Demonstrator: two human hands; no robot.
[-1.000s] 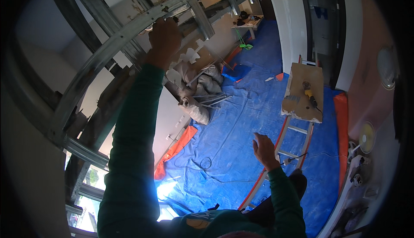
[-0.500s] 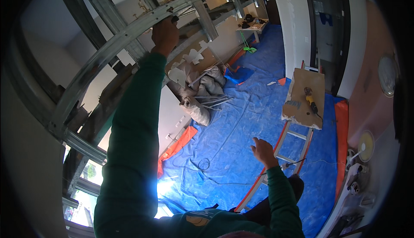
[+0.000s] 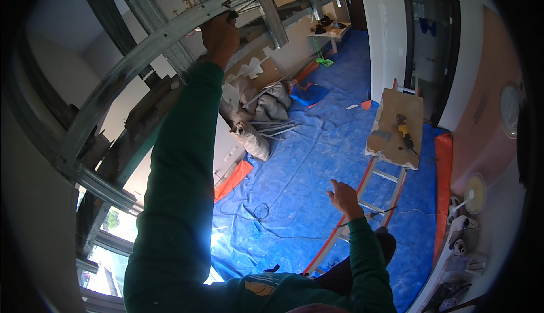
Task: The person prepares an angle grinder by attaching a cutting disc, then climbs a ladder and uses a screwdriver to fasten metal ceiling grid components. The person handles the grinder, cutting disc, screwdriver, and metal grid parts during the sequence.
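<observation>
My left hand [image 3: 220,38] is raised at the upper left, against the underside of a curved metal track [image 3: 170,35]. Its fingers are curled closed around a small dark thing [image 3: 231,16] at the track's edge, mostly hidden by the hand. Metal studs [image 3: 272,24] meet the track on both sides. Lower down, my right hand [image 3: 345,201] hangs in the air beside a red-edged ladder [image 3: 371,205], above the blue sheet. Its index finger is stretched out, the others are loosely bent, and nothing shows in it.
Blue sheeting [image 3: 294,182] covers the floor far below. On the ladder's far part lies a brown board [image 3: 391,137] bearing a yellow power tool [image 3: 404,130]. Stuffed sacks [image 3: 252,141] and metal strips lie along the left wall. A dark-framed door [image 3: 433,52] stands at the back right.
The view has shifted slightly, so the floor and ladder appear a little farther left. My left hand stays at the track, its wrist turned a little. My right hand keeps much the same pose.
</observation>
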